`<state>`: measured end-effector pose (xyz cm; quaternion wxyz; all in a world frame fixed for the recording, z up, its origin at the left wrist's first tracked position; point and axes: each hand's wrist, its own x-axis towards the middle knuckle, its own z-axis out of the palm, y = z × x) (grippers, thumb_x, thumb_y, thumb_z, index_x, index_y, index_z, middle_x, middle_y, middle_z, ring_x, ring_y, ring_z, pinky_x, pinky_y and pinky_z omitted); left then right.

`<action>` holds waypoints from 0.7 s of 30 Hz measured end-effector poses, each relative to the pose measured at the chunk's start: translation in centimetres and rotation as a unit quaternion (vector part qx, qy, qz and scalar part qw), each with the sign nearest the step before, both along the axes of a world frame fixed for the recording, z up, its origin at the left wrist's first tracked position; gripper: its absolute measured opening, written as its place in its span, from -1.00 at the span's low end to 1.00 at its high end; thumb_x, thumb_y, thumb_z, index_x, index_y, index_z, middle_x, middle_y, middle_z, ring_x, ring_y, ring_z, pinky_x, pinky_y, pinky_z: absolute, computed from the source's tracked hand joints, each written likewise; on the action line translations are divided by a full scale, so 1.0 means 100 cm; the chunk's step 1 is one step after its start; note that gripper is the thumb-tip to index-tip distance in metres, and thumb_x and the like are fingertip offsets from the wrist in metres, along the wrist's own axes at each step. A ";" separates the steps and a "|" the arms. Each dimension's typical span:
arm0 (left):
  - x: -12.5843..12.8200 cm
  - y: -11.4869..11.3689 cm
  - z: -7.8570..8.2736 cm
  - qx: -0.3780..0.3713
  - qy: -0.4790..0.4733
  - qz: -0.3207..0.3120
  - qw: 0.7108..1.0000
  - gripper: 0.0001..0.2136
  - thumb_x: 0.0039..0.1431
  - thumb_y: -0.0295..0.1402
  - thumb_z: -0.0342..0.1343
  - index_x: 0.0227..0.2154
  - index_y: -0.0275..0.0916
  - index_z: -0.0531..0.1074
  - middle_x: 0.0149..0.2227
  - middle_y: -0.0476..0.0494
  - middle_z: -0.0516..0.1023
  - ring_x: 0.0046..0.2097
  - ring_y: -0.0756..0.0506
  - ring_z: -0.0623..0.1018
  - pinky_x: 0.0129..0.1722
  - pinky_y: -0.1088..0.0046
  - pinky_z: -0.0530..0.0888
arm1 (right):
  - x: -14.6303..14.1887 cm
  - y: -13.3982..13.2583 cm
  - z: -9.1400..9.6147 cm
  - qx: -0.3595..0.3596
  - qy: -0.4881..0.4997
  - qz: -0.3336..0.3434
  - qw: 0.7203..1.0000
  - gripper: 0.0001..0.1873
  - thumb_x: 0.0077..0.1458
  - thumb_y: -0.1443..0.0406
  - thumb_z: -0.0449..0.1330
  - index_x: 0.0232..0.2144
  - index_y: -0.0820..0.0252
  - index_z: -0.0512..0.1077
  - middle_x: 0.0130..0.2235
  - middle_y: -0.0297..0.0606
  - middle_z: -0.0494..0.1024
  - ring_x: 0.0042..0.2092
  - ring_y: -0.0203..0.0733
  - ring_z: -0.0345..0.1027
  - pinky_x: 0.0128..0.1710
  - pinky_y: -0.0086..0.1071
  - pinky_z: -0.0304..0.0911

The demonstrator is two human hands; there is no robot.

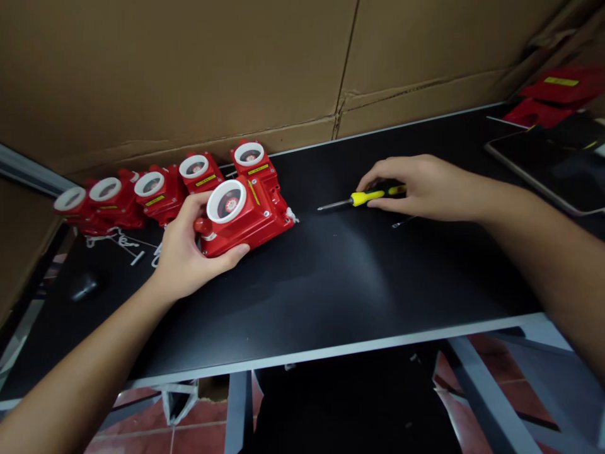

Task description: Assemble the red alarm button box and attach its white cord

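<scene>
My left hand [189, 258] is closed around a red box with a round white-rimmed window [255, 217], its thumb along the near side and its fingers behind. The box has a yellow label, screws in its top face and a bit of white cord at its right end. To the right, my right hand [411, 186] grips a screwdriver [362, 198] with a yellow and dark handle. Its metal shaft points left toward the box, low over the black table, apart from the box. Below the right hand lies a small thin metal piece [397, 224].
Several similar red boxes [158, 192] stand in a row at the back left, with white cords [123, 241] before them. A small black object [85, 287] lies left on the table [302, 315]. Cardboard [212, 69] stands behind. At right are a dark tablet-like slab [548, 167] and red parts [553, 94].
</scene>
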<state>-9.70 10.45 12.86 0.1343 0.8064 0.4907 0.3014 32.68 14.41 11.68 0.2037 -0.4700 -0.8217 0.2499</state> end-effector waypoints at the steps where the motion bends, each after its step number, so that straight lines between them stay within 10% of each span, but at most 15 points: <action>1: -0.001 0.000 0.000 0.001 -0.011 0.002 1.000 -0.32 0.10 0.08 0.40 0.18 -0.14 0.39 0.11 -0.16 0.64 -0.10 -0.19 0.63 -0.10 0.23 0.61 | -0.004 0.000 -0.001 0.014 0.008 0.001 1.000 -0.58 0.14 -0.06 0.34 -0.09 0.03 0.65 -0.05 -0.17 0.63 -0.05 -0.11 0.46 0.04 -0.20 0.29; 8: -0.004 -0.001 0.001 -0.009 -0.058 -0.016 0.998 -0.35 0.16 0.02 0.39 0.21 -0.14 0.36 0.08 -0.19 0.66 0.01 -0.27 0.69 0.04 0.17 0.66 | -0.094 -0.017 0.010 0.016 0.102 0.070 0.992 -0.24 0.08 -0.10 0.47 0.21 0.13 0.54 0.08 -0.12 0.53 -0.06 -0.22 0.41 0.03 -0.28 0.36; 11: -0.006 -0.001 0.001 -0.004 -0.054 -0.017 0.998 -0.35 0.19 0.05 0.37 0.23 -0.14 0.34 0.10 -0.21 0.64 0.05 -0.29 0.69 0.10 0.12 0.66 | -0.127 -0.013 0.007 0.005 0.161 0.097 0.982 -0.59 0.23 0.00 0.36 -0.11 0.21 0.61 -0.04 -0.17 0.51 -0.17 -0.34 0.33 -0.11 -0.39 0.29; 21: -0.011 0.003 0.005 0.016 -0.069 0.004 0.998 -0.37 0.18 0.10 0.37 0.16 -0.11 0.35 0.06 -0.12 0.62 0.04 -0.28 0.65 0.14 0.09 0.63 | -0.074 0.006 0.021 0.004 0.259 -0.062 0.964 -0.37 0.19 -0.27 0.28 -0.39 0.19 0.50 -0.33 -0.26 0.45 -0.35 -0.41 0.17 -0.26 -0.39 0.10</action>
